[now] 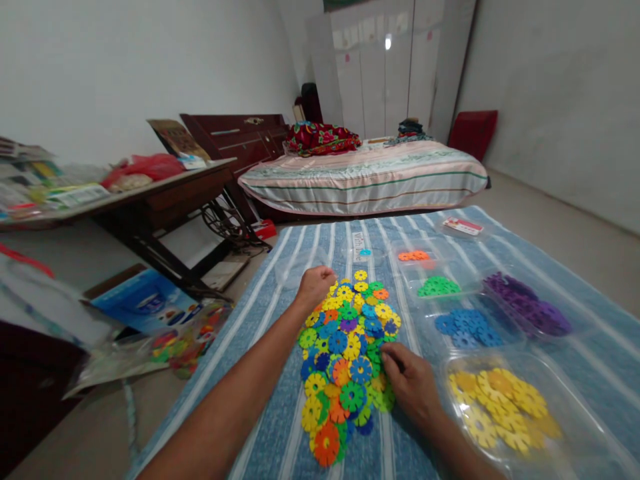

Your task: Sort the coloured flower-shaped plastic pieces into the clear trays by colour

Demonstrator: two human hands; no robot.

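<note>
A pile of flat plastic snowflake discs (347, 340) in yellow, green, blue, orange and purple lies on a blue striped cloth (280, 280). My left hand (314, 285) rests at the pile's far left edge, fingers curled into a loose fist; whether it holds a disc is hidden. My right hand (411, 383) lies on the pile's near right edge, fingers bent and pinching at green discs (383, 399). To the right stand clear tubs of sorted discs: yellow (500, 403), blue (463, 328), green (439, 287), purple (527, 305) and orange (413, 255).
A dark wooden table (165, 197) with clutter stands at the left, bags and a blue box (145, 307) on the floor beside it. A bed (365, 175) and white wardrobe (385, 67) are behind. A small card (463, 227) lies on the cloth's far right.
</note>
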